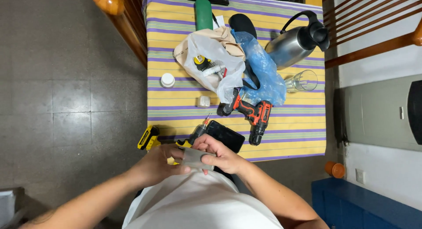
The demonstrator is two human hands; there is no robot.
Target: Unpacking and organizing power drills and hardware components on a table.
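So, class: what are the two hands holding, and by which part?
Both hands hold a small flat grey piece, pinched by its left and right ends; fingers overlap its edges.

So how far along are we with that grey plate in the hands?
Done: the tools are out on the striped table, with the orange drill, a screwdriver and a yellow tool beside an opened bag. In hand: the left hand and right hand both grip a small grey plate. Left: the drill lies untouched and nothing is fixed to the plate.

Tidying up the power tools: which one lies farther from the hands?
The red-and-black drill by the blue bag; the yellow tool sits at the table edge nearer the hands.
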